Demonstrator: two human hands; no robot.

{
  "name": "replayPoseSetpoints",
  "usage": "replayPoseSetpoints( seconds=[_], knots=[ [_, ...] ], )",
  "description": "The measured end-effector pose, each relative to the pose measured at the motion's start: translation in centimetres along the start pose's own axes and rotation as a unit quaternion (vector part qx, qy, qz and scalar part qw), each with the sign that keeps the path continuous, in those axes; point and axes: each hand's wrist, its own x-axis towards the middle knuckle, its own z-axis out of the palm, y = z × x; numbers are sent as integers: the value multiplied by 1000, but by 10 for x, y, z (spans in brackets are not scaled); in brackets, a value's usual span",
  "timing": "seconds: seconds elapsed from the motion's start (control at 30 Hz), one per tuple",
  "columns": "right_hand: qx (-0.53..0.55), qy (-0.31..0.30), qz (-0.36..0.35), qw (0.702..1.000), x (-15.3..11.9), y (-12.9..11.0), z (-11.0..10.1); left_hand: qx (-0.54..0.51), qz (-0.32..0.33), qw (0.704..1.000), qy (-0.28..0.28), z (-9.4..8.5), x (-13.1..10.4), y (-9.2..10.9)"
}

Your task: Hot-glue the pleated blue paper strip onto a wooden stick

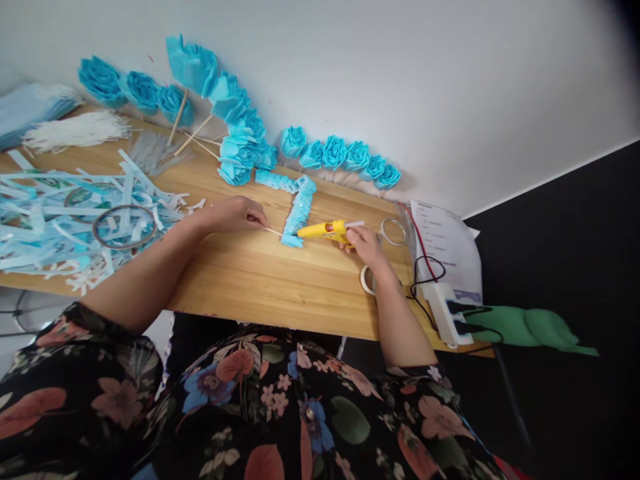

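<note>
My left hand (239, 213) pinches a thin pale stick (273, 231), whose far end meets the near end of a ruffled blue paper strip (300, 207). The strip lies bent on the table, running back and then to the left. Closed around a yellow glue gun (325, 231), my right hand (367, 245) keeps the nozzle at that same end of the strip, touching or just above it. A clear glue stick juts from the gun's back. Several blue paper flowers (237, 137) on sticks stand or lean behind my left hand.
Cut paper strips (55, 220) with a tape ring (125, 227) cover the table's left. More blue flowers (335, 152) line the wall. Tape rolls (393, 231), a printed sheet (445, 247) and a white power strip (447, 313) with cords lie at right.
</note>
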Motion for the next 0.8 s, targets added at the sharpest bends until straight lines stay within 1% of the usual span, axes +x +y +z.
replayPoseSetpoints(
  seconds=[0.1, 0.23, 0.33, 0.43, 0.53, 0.6, 0.67, 0.8],
  knots=[
    [9, -4, 11, 1000, 0, -4, 0, -1, 7, 1000, 7, 1, 0, -2],
    [-30, -6, 11, 999, -1, -8, 1, 1, 5, 1000, 3, 1, 0, -3],
    [-66, 2, -6, 998, -1, -5, 2, 0, 4, 1000, 4, 1, 0, -2],
    [-87, 40, -35, 995, -1, 0, 2, -3, 6, 1000, 11, 2, 0, -2],
    [-34, 102, -48, 993, -1, 2, 1, -7, 8, 1000, 19, 3, 0, -2],
    [-3, 127, -52, 991, -1, 3, 0, -8, 10, 1000, 21, 3, 0, -2],
    [-10, 124, -55, 991, -1, 3, -1, -7, 10, 1000, 20, 2, -1, -1],
    [-68, 97, -53, 992, -1, 7, -1, -6, 3, 1000, 15, 2, -1, 0]
  ],
)
